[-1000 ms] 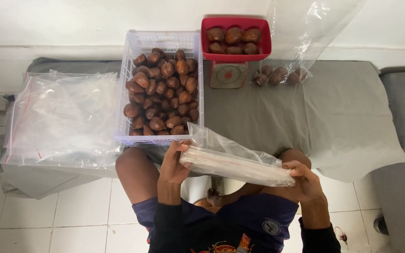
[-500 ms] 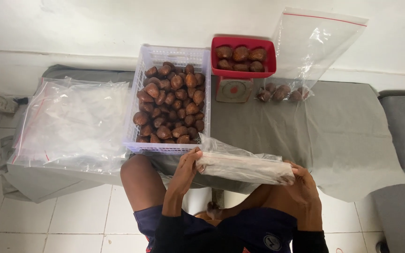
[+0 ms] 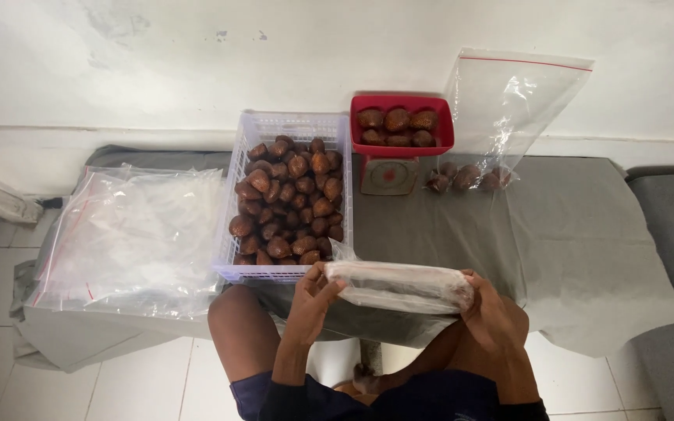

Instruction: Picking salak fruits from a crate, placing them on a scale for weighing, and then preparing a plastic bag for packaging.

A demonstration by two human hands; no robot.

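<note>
I hold a folded stack of clear plastic bags crosswise in front of me, just off the near edge of the grey cloth-covered table and above my knees. My left hand grips the stack's left end, thumb on top and fingers curled around the edge. My right hand closes around the right end, palm cupping it from the side; its fingertips are hidden behind the plastic. The stack lies roughly level between the two hands, with a loose flap of film sticking up near the left hand. Directly beyond the left hand stands a white slatted plastic basket heaped with brown scaly-skinned fruit, its near rim close to my knuckles. Left of the basket, a spread pile of clear zip bags lies flat on the table. Farther back, a red plastic tray of the same fruit sits on a small scale. Beside that tray, a tall clear zip bag leans against the white wall, a few fruit in its bottom.
</note>
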